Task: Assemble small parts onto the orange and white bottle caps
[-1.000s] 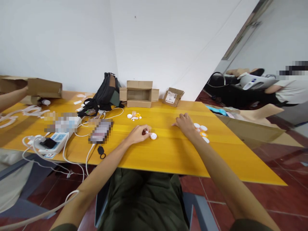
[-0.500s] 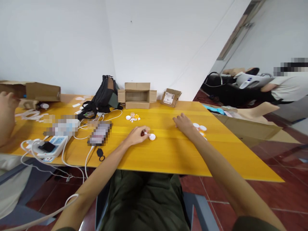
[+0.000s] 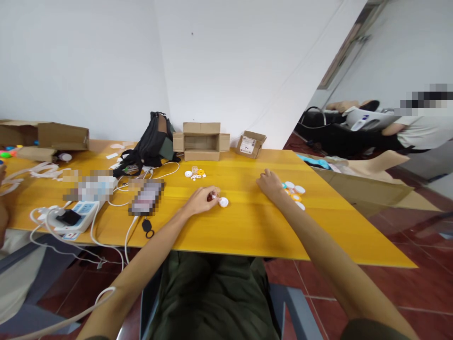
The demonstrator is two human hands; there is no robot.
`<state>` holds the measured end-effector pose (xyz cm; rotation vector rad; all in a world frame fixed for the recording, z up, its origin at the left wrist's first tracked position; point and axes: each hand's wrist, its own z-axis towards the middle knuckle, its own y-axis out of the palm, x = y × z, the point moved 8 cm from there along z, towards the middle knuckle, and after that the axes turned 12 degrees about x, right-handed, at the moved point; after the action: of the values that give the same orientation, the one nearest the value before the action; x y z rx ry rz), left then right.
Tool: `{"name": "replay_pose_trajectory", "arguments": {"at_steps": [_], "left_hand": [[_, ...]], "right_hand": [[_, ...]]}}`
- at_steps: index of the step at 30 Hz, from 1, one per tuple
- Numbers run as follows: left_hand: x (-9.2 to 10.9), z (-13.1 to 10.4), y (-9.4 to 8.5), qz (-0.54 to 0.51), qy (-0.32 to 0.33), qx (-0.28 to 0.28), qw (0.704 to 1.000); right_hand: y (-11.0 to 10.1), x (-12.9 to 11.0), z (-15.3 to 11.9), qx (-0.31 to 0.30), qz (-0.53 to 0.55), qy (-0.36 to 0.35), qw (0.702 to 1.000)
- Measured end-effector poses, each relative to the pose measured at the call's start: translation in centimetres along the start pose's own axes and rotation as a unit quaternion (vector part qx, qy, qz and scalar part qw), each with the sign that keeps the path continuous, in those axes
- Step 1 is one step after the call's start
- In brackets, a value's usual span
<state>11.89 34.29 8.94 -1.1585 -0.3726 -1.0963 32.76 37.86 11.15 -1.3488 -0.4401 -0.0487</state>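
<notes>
My left hand [image 3: 204,200] rests on the table, thumb and fingertips pinched together around a small whitish piece [image 3: 214,197] too tiny to name. Just right of those fingertips lies a round white cap-like disc [image 3: 223,202]. My right hand [image 3: 271,183] is farther right, low over the table, its fingers curled in; anything inside is hidden. Beside its wrist sits a cluster of round discs, white [image 3: 299,189], orange [image 3: 294,197] and a bit of teal, partly covered by the wrist. Beyond my left hand, a group of small white and yellow parts [image 3: 198,175] lies on the table.
On the yellow table [image 3: 233,231] stand an open cardboard box [image 3: 202,155], a smaller carton [image 3: 250,144] and a black backpack [image 3: 152,137]. To the left are a phone [image 3: 146,197], a power strip [image 3: 83,215] and loose cables. Another person's arm [image 3: 3,215] shows at the left edge.
My right hand has shifted slightly right and its fingers have curled in. My left hand keeps its pinch in nearly the same place. The other person's hand at left has lowered.
</notes>
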Motion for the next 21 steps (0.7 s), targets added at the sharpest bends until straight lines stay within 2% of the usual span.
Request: {"name": "replay_pose_trajectory", "arguments": {"at_steps": [3, 5, 8, 10, 12, 14, 16, 21], "left_hand": [[-0.1, 0.1, 0.0, -0.019, -0.006, 0.002, 1.000], [-0.1, 0.2, 0.0, -0.038, -0.013, 0.003, 0.999], [-0.1, 0.3, -0.1, -0.066, -0.024, 0.007, 0.998], [-0.2, 0.4, -0.2, -0.084, -0.029, 0.011, 0.996], [-0.2, 0.4, -0.2, -0.099, -0.030, 0.011, 0.995], [-0.4, 0.5, -0.3, -0.106, -0.034, 0.013, 0.994], [-0.6, 0.6, -0.5, -0.109, -0.043, 0.026, 0.993], [-1.3, 1.1, -1.5, -0.129, -0.065, 0.074, 0.987]], "right_hand": [[-0.4, -0.1, -0.3, 0.017, 0.000, 0.018, 1.000], [-1.1, -0.6, -0.6, 0.048, 0.016, 0.033, 0.998], [-1.7, -2.2, -1.1, 0.091, 0.102, 0.047, 0.990], [-1.7, -4.2, -1.6, 0.109, 0.204, 0.025, 0.973], [-1.8, -6.4, -2.1, 0.116, 0.315, -0.005, 0.942], [-1.6, -8.1, -2.5, 0.107, 0.396, -0.005, 0.912], [-1.7, -9.4, -2.6, 0.110, 0.438, 0.001, 0.892], [-2.3, -11.0, -1.4, 0.122, 0.453, 0.040, 0.882]]}}
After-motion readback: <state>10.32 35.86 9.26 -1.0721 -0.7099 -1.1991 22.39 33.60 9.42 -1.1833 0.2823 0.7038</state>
